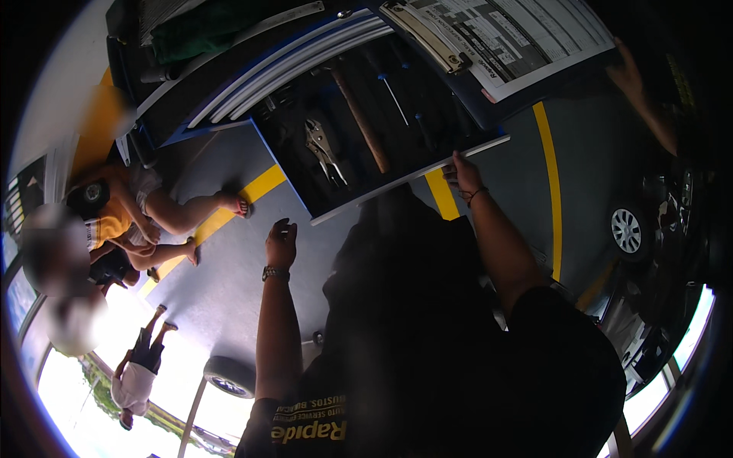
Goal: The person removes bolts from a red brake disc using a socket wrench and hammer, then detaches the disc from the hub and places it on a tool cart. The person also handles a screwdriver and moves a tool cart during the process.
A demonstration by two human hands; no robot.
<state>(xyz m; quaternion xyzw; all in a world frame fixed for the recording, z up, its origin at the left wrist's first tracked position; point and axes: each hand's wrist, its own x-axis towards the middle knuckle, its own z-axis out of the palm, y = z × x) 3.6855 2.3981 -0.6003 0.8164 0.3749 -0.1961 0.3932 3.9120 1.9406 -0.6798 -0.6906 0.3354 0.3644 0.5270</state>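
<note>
A pulled-out drawer (290, 195) holds silver locking pliers (324, 153), a wooden-handled tool (359, 118) and blue-handled screwdrivers (393, 95). The fingers of my right hand (462, 172) are closed on the drawer's front rail. Below the drawer's left corner, my left hand (281, 243) is raised with curled fingers; whatever they may hold is hidden. Above the drawer lies a clipboard with a printed sheet (534, 42).
Another person's hand (626, 72) is at the clipboard. People sit at left (114, 221); another person (134, 382) walks beyond. A dark car (660, 244) is right, a tyre (229, 374) below. Dark green cloth (191, 30) lies atop the chest. Yellow lines (550, 191) mark the floor.
</note>
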